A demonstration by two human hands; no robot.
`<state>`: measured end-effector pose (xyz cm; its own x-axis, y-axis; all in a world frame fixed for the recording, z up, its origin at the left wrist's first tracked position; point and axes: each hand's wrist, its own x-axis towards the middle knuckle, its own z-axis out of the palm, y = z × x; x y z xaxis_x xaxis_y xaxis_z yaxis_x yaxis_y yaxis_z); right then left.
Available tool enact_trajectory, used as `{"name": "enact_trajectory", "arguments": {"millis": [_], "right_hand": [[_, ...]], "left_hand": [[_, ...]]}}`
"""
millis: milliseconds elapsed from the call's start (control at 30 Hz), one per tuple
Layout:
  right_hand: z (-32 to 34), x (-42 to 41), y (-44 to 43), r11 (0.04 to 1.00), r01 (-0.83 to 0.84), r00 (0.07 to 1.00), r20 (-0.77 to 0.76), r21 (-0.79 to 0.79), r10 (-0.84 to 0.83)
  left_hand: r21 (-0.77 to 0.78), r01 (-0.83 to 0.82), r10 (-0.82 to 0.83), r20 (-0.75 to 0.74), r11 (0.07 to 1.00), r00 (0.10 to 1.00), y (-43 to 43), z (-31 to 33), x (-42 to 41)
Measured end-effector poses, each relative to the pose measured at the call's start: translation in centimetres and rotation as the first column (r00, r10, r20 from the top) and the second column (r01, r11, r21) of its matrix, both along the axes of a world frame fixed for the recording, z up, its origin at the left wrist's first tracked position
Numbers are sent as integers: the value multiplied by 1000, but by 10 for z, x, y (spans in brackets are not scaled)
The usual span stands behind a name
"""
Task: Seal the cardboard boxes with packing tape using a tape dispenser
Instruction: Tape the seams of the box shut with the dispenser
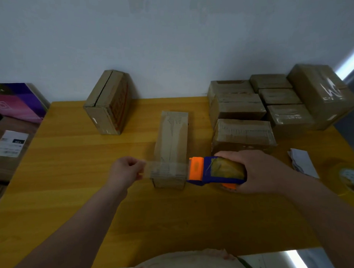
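A long narrow cardboard box lies in the middle of the yellow table, its short end toward me. My right hand grips a blue and orange tape dispenser just right of the box's near end. A strip of clear tape stretches from the dispenser leftward across the box's near end. My left hand pinches the free end of that strip, just left of the box.
An upright cardboard box with an open seam stands at the back left. Several taped boxes are stacked at the back right. Folded white paper and a tape roll lie at the right edge. A purple carton sits off the table, left.
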<state>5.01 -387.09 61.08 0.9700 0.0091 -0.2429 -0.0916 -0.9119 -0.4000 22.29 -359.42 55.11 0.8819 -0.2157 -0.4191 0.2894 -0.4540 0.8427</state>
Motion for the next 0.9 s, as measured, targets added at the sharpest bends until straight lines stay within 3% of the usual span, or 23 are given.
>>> {"name": "enact_trajectory", "arguments": {"millis": [167,567,900], "right_hand": [[-13,0,0,993,-12,997,-81,-116,3],[-35,6,7,991,-3,992,-127,-136,-15],[-49,4,15,994,69,988,-129,-85,-80]], "left_hand": [[74,1,-4,37,997,999,1,-15,-11],[154,40,-51,67,987,996,-2,-23,-20],[60,132,-118,-192,989,974,4,-37,-20]]}}
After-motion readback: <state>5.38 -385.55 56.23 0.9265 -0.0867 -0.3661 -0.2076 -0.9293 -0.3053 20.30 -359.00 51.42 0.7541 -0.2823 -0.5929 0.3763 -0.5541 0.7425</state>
